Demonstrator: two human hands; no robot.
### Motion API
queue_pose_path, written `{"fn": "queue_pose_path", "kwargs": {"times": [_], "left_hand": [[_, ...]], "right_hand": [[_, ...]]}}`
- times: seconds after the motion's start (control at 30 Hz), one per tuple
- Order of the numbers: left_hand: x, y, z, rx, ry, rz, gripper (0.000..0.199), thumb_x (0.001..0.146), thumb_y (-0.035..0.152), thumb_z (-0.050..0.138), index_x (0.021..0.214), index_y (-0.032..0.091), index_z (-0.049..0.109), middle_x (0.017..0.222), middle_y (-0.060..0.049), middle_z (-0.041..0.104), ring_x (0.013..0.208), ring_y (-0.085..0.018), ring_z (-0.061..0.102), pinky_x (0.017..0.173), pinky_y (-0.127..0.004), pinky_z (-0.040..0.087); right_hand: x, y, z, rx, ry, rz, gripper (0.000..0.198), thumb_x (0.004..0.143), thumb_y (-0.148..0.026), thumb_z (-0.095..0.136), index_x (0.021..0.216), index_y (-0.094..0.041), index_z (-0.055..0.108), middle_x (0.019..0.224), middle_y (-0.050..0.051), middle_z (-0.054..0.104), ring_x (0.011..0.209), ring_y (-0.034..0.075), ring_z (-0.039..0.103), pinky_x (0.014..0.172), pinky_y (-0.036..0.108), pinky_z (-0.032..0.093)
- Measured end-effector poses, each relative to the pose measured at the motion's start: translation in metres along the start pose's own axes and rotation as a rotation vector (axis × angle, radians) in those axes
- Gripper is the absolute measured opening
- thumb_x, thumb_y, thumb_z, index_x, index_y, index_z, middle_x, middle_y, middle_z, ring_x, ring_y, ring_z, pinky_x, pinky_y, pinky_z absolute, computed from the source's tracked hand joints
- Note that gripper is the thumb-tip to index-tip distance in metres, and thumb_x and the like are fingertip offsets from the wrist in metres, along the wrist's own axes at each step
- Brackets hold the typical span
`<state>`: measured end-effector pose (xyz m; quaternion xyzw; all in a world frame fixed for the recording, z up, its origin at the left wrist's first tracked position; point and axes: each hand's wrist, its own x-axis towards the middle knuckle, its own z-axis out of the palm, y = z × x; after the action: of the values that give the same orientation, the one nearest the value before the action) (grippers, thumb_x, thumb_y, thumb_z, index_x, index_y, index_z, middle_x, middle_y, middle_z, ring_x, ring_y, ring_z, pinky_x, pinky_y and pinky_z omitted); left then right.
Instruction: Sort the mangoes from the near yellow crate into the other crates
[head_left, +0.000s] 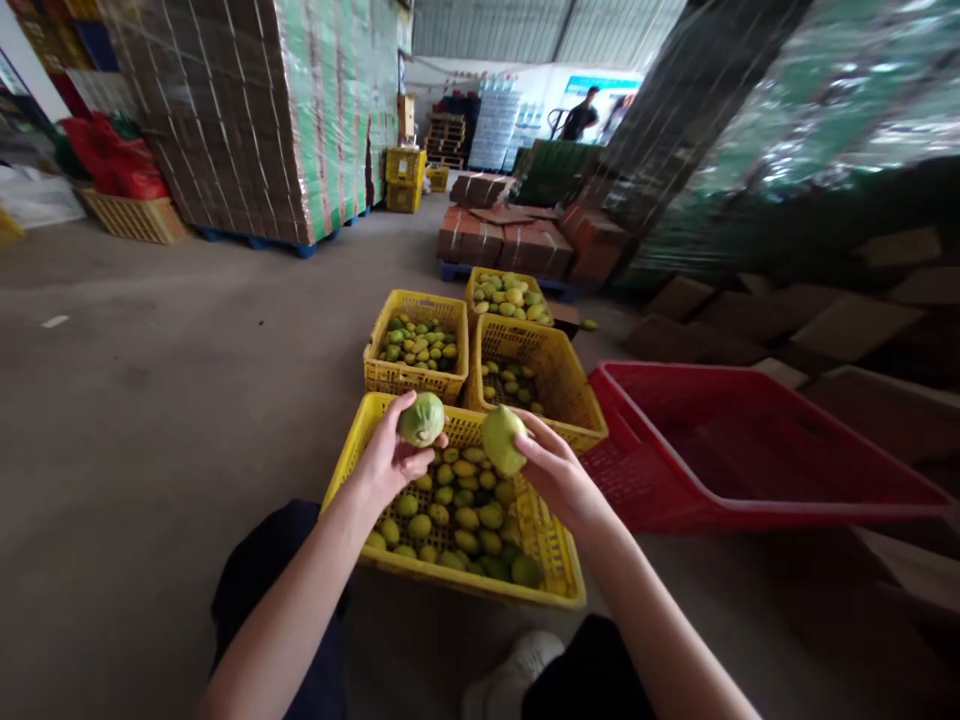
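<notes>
My left hand [391, 450] is closed round a green mango [422, 419], its pale end turned towards me. A yellower mango [502, 440] is in the fingers of my right hand [551, 462]. Both fruits are held apart, side by side, over the nearest yellow crate [465, 580]. Inside that crate lie several loose green and yellow mangoes [466, 518]. My forearms hide parts of its left and right sides.
Beyond stand a yellow crate [416, 383] of greener fruit, a part-filled one [577, 385] and a full one [474, 290]. A red basket [675, 500] is at right. Flattened cartons [536, 250] and wrapped stacks [240, 120] stand behind. A person [579, 120] is far back.
</notes>
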<state>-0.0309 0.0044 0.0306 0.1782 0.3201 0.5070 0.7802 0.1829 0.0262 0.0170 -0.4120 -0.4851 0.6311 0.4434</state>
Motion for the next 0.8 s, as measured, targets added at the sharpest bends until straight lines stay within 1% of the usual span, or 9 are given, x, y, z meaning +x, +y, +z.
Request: {"fn": "queue_pose_path", "kwargs": {"times": [0.07,0.13,0.2,0.3,0.37,0.43,0.6,0.67,0.8], "left_hand": [[-0.001,-0.006,0.004,-0.033,-0.006,-0.035,0.046,0.083,0.055,0.054,0.078,0.010,0.064,0.054,-0.003,0.057,0.031,-0.003,0.033,0.031,-0.016,0.020],[-0.001,-0.013,0.007,-0.052,0.080,0.004,0.040,0.084,0.050,0.054,0.078,0.011,0.062,0.055,-0.003,0.057,0.036,-0.005,0.041,0.034,-0.015,0.027],[-0.001,-0.020,0.008,-0.081,0.180,0.038,0.031,0.086,0.042,0.055,0.079,0.013,0.060,0.057,-0.002,0.057,0.040,-0.006,0.045,0.036,-0.014,0.031],[0.002,-0.025,0.007,-0.144,0.212,0.005,0.029,0.089,0.041,0.056,0.080,0.014,0.059,0.057,0.000,0.054,0.041,-0.006,0.043,0.036,-0.014,0.032],[0.005,-0.024,0.005,-0.184,0.181,-0.033,0.033,0.089,0.045,0.058,0.078,0.013,0.057,0.058,0.000,0.052,0.041,-0.006,0.042,0.035,-0.014,0.031],[0.009,-0.023,0.003,-0.220,0.134,-0.040,0.034,0.088,0.046,0.059,0.078,0.013,0.056,0.060,-0.001,0.052,0.043,-0.006,0.042,0.035,-0.014,0.031],[0.016,-0.031,0.005,-0.128,0.119,-0.015,0.031,0.089,0.045,0.059,0.082,0.015,0.057,0.060,0.001,0.054,0.038,-0.005,0.041,0.033,-0.014,0.028],[0.018,-0.036,0.007,-0.050,0.152,0.038,0.033,0.089,0.048,0.058,0.080,0.016,0.058,0.057,0.002,0.054,0.035,-0.004,0.039,0.032,-0.014,0.024],[0.020,-0.040,0.007,0.146,0.328,0.260,0.047,0.091,0.058,0.048,0.069,0.017,0.054,0.046,0.002,0.050,0.030,-0.006,0.036,0.032,-0.018,0.023]], "right_hand": [[-0.022,0.000,-0.003,0.050,0.037,-0.047,0.059,0.058,-0.051,0.087,0.108,-0.025,0.069,0.094,0.004,0.073,0.084,0.022,0.067,0.071,0.031,0.052],[-0.030,0.012,-0.005,0.042,0.107,-0.090,0.059,0.056,-0.052,0.088,0.104,-0.023,0.069,0.090,0.004,0.073,0.083,0.023,0.067,0.071,0.032,0.053],[-0.029,0.024,-0.006,-0.016,0.220,-0.119,0.056,0.057,-0.049,0.088,0.100,-0.022,0.068,0.088,0.004,0.073,0.080,0.022,0.067,0.069,0.032,0.053],[-0.019,0.034,-0.006,0.033,0.330,-0.121,0.050,0.055,-0.044,0.089,0.091,-0.022,0.063,0.085,0.001,0.071,0.074,0.019,0.066,0.061,0.029,0.053],[-0.013,0.037,-0.005,0.184,0.312,-0.101,0.050,0.053,-0.043,0.090,0.088,-0.022,0.060,0.084,0.000,0.069,0.073,0.019,0.067,0.058,0.029,0.053],[-0.008,0.039,-0.003,0.299,0.238,-0.071,0.051,0.054,-0.045,0.090,0.089,-0.022,0.062,0.085,0.000,0.070,0.073,0.019,0.067,0.059,0.030,0.054],[0.001,0.049,0.012,0.333,0.067,-0.068,0.049,0.061,-0.060,0.082,0.084,-0.019,0.068,0.081,0.005,0.072,0.077,0.020,0.065,0.060,0.028,0.050],[0.004,0.051,0.021,0.342,0.033,-0.093,0.049,0.058,-0.058,0.084,0.084,-0.020,0.069,0.083,0.005,0.072,0.084,0.022,0.066,0.064,0.029,0.050],[0.009,0.051,0.036,0.409,0.038,-0.149,0.051,0.052,-0.051,0.089,0.088,-0.021,0.068,0.084,0.004,0.072,0.090,0.023,0.065,0.070,0.030,0.050]]}}
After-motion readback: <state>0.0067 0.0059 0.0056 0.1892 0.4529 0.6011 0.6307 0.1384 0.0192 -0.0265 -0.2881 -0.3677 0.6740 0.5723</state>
